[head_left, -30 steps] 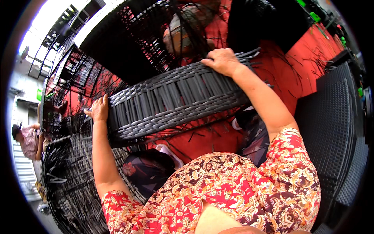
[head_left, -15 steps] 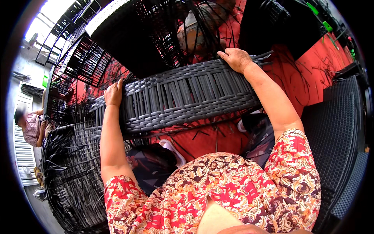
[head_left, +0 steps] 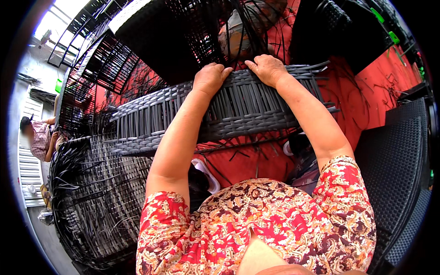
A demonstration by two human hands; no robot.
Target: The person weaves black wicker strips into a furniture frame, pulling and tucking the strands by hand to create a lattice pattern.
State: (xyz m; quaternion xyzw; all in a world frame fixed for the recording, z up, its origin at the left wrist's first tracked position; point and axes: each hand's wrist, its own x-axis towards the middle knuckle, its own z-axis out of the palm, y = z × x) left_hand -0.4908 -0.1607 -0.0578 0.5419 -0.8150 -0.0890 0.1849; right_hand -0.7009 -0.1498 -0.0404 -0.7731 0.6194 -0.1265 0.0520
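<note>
A long dark grey wicker panel lies crosswise in front of me, with tight woven bands along both long edges and upright strands between them. My left hand grips its far edge near the middle, fingers curled over the rim and mostly hidden. A short way to the right, my right hand holds the same edge in the same manner, the two thumbs pointing toward each other. Loose strand ends stick out at the panel's right end. My left forearm covers part of the weave.
Partly woven black wicker with loose strands lies at the left. Finished dark wicker stands at the right. Black wicker frames fill the far side. Strand scraps litter the red floor covering. A person is at the far left.
My left hand has moved right along the panel's far edge, from near its left end to close beside my right hand. My right hand has shifted slightly left.
</note>
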